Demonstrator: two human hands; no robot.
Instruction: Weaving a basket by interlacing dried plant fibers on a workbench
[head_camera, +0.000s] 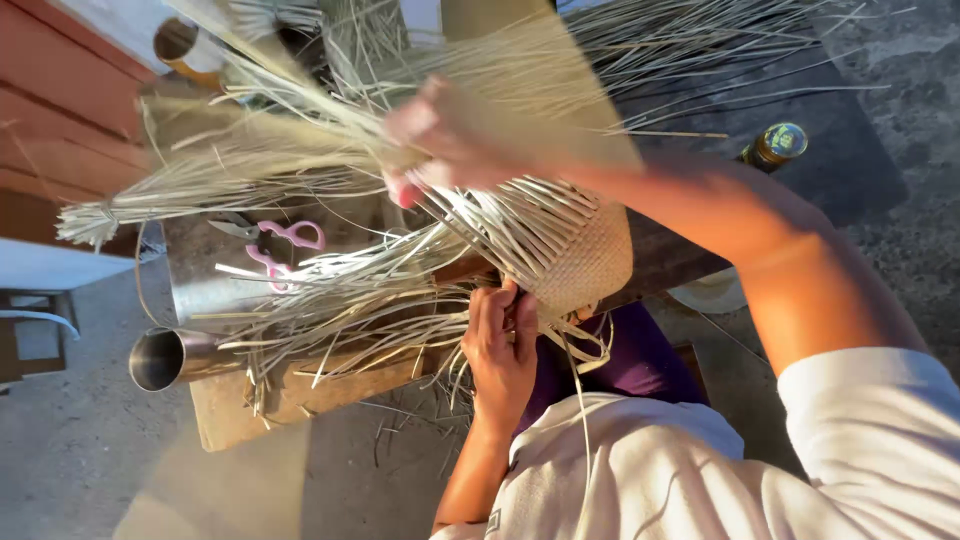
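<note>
We find the left hand (500, 345) pinched shut on loose straw strands (350, 290) at the edge of the woven piece (590, 265). The right hand (440, 140), blurred, grips an upper bundle of strands, arm reaching across. We judge the weave well short of complete: a small tight patch is done, most strands hang unwoven. The piece rests over a wooden bench (300, 400); pink-handled scissors (280, 245) and a steel cup (165, 358) lie beside it.

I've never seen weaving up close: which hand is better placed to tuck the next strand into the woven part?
Probably the left hand: it pinches the woven piece at its edge. The right hand grips loose strands higher up.
</note>
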